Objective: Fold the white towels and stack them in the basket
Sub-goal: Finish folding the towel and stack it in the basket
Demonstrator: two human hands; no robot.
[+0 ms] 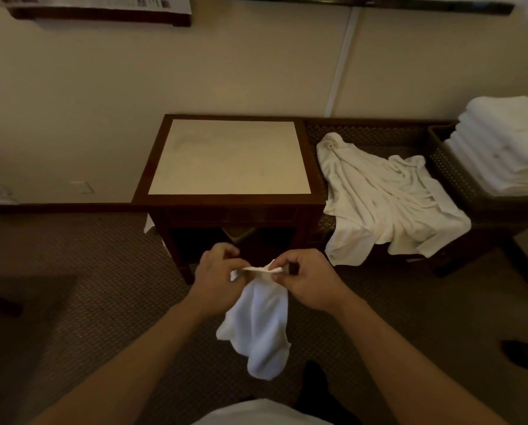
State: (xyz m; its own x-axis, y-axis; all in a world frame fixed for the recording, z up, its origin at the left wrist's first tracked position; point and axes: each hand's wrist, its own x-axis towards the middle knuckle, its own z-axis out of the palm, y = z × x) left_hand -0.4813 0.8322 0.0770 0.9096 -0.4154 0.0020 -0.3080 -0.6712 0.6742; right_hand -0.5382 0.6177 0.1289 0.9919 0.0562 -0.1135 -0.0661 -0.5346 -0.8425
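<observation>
Hands pinching hanging white towel edge.

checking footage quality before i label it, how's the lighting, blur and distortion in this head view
Head view: dim, warm light, with the carpet nearly black in the corners; wide-angle distortion bows the wall frames at the top edge; the stack in the basket at right is bright and smeared soft; the towel pinched by the left hand and right hand stays fairly sharp.

Dim warm light, soft focus (perhaps motion), bowed edges
</observation>
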